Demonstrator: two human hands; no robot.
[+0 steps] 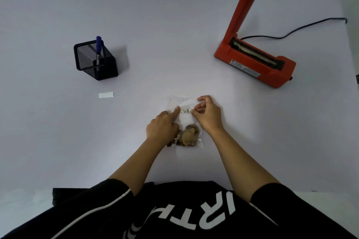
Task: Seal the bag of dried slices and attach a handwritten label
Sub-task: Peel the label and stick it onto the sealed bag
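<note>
A clear plastic bag (180, 101) lies flat on the table in front of me, with brown dried slices (189, 136) gathered at its near end. A small white label (185, 111) with handwriting lies across the bag's middle. My left hand (162, 127) presses the label's left end with its extended index finger, the other fingers curled under. My right hand (206, 114) pinches the label's right end between thumb and fingertips. Both hands cover part of the bag.
An orange heat sealer (256, 62) with its arm raised stands at the back right, its black cord (303, 27) trailing right. A black mesh pen holder (96, 61) with a blue pen (98, 48) stands at the left. A white paper strip (106, 95) lies near it.
</note>
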